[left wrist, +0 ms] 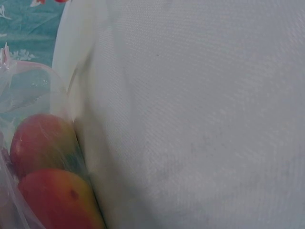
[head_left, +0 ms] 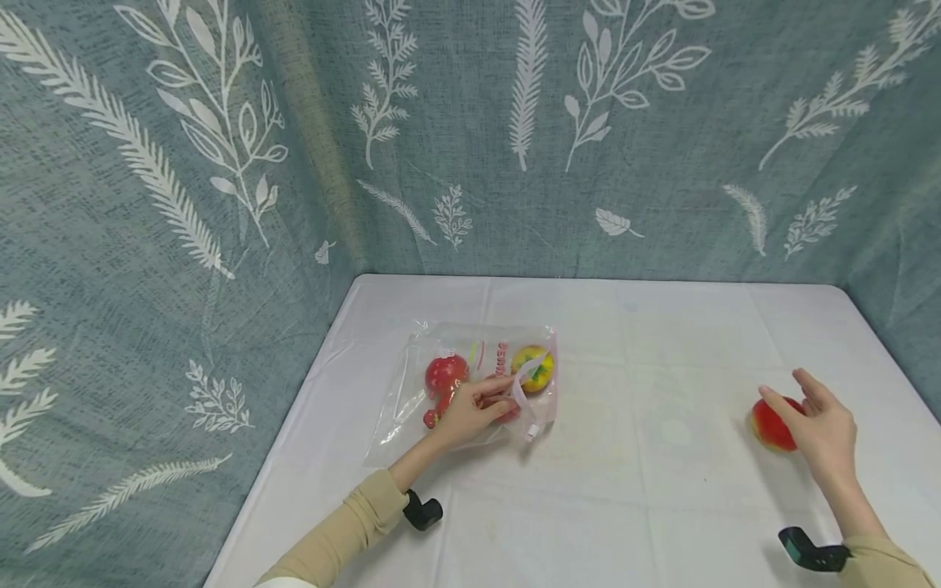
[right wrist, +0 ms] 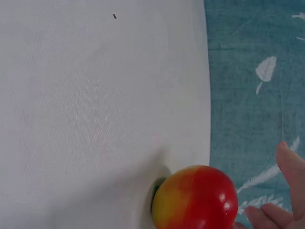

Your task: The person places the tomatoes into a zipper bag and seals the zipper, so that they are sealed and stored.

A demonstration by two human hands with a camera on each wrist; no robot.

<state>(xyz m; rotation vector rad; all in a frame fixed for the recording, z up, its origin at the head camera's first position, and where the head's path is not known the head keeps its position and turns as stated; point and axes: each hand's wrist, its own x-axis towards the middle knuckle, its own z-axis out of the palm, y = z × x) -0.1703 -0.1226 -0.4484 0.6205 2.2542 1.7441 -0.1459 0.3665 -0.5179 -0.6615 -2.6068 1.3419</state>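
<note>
The left hand, mid-frame, seems to pinch a bag; the right hand, lower right, spreads its fingers by red fruit.

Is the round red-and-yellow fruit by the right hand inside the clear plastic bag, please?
No, the round red-and-yellow fruit lies on the white table, apart from the bag.

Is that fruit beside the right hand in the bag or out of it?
Out: the fruit sits by the right hand, well across the table from the plastic bag.
</note>
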